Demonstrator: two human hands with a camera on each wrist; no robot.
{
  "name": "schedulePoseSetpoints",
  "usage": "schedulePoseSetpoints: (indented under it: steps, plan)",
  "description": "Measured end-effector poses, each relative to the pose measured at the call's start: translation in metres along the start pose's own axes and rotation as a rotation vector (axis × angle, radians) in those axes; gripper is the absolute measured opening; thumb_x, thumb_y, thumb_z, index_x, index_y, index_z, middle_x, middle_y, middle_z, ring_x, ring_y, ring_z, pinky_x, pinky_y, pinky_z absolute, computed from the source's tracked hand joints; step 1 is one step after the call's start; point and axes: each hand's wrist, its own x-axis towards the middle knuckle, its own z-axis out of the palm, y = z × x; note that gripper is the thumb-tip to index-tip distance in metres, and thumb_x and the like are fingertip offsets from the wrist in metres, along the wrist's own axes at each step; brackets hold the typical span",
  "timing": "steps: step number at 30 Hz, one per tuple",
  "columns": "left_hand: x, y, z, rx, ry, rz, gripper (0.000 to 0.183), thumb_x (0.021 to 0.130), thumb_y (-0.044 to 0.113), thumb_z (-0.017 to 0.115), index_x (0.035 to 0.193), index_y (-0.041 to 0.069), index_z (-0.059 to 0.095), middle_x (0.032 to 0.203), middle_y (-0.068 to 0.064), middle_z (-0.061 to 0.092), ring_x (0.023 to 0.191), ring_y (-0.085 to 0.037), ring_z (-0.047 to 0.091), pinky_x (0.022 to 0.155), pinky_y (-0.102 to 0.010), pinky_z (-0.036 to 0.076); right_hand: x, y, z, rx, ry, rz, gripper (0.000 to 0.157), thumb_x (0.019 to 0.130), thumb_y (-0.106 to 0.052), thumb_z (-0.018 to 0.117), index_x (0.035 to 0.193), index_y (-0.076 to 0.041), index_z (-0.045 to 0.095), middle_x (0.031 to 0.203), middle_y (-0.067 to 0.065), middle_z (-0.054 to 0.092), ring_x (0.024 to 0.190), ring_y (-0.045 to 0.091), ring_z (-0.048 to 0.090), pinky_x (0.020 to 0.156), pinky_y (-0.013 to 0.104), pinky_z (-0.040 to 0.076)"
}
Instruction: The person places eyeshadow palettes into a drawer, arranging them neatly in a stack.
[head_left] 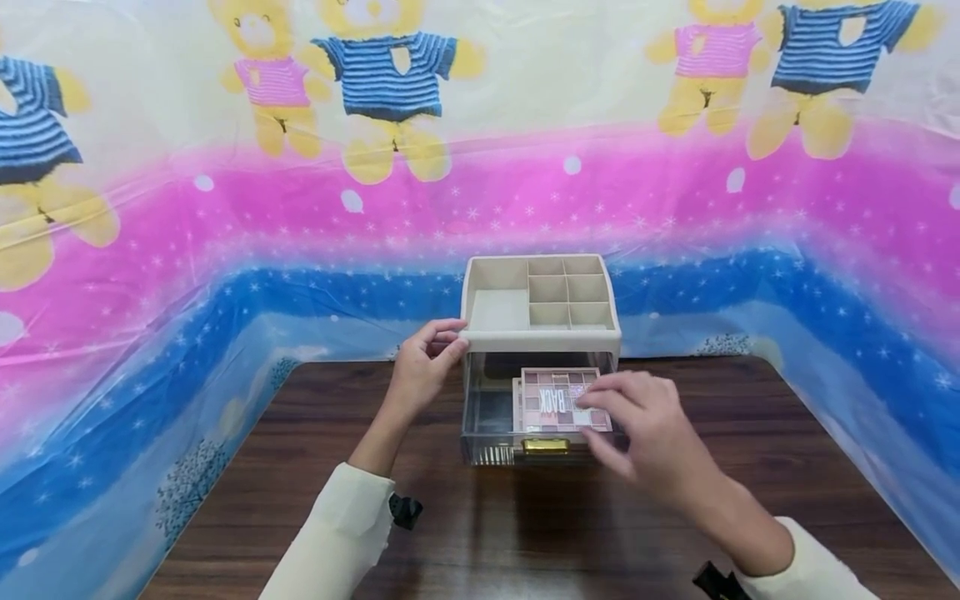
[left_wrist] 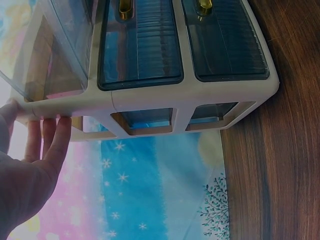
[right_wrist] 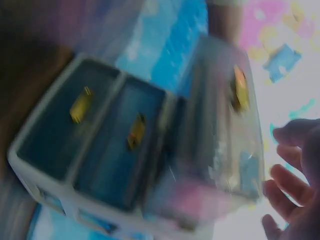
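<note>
A cream desktop drawer organizer stands on the table, its clear top drawer pulled out. In that drawer lies an eyeshadow palette with a pink grid and the word BACK, overlapping another flat case at its left. My left hand grips the organizer's upper left front corner; in the left wrist view its fingers bend against the side frame. Over the drawer's right side is my right hand, fingers loosely bent and overlapping the palette in the head view. The right wrist view shows nothing between those fingers.
Below the pulled-out drawer, two more dark clear drawers with gold handles are closed. The organizer's top has a large compartment and several small ones. A dark wood table lies underneath, with a bear-print cloth behind and at both sides.
</note>
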Motion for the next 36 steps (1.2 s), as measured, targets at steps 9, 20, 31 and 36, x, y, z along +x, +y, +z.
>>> schedulePoseSetpoints:
  steps: [9,20,31,36]
  plan:
    - [0.001,0.000,0.001,-0.012,0.000,0.007,0.031,0.099,0.020,0.068,0.128,0.010,0.068,0.115,-0.019,0.071,0.103,-0.035,0.068,0.084,-0.037,0.062,-0.014,-0.035,0.037,-0.165,0.134,-0.221,0.031,0.104,-0.015,0.044,0.096,-0.012,0.075,0.094,0.003,0.069,0.080,0.022,0.060,0.077,0.043,0.046]
    - [0.000,0.000,0.000,0.004,0.003,0.009,0.031,0.099,0.021,0.068,0.128,0.011,0.068,0.115,-0.018,0.071,0.102,-0.032,0.069,0.087,-0.041,0.062,-0.016,-0.043,0.050,-0.309,0.184,-0.268,0.035,0.106,-0.006,0.043,0.095,-0.012,0.075,0.089,0.001,0.068,0.077,0.021,0.056,0.077,0.045,0.044]
    - [-0.002,0.000,-0.002,0.003,-0.013,0.000,0.032,0.100,0.023,0.068,0.130,0.012,0.067,0.117,-0.017,0.070,0.104,-0.032,0.067,0.089,-0.044,0.062,-0.009,-0.038,0.054,-0.285,0.176,-0.207,0.034,0.107,-0.008,0.044,0.094,-0.013,0.076,0.089,0.001,0.067,0.077,0.021,0.055,0.081,0.050,0.046]
    - [-0.002,0.001,-0.003,-0.003,-0.012,0.000,0.032,0.099,0.022,0.068,0.129,0.012,0.067,0.117,-0.017,0.070,0.102,-0.031,0.068,0.088,-0.043,0.062,-0.005,-0.030,0.059,-0.291,0.184,-0.183,0.034,0.107,-0.008,0.045,0.094,-0.013,0.076,0.089,0.001,0.068,0.076,0.021,0.056,0.081,0.050,0.047]
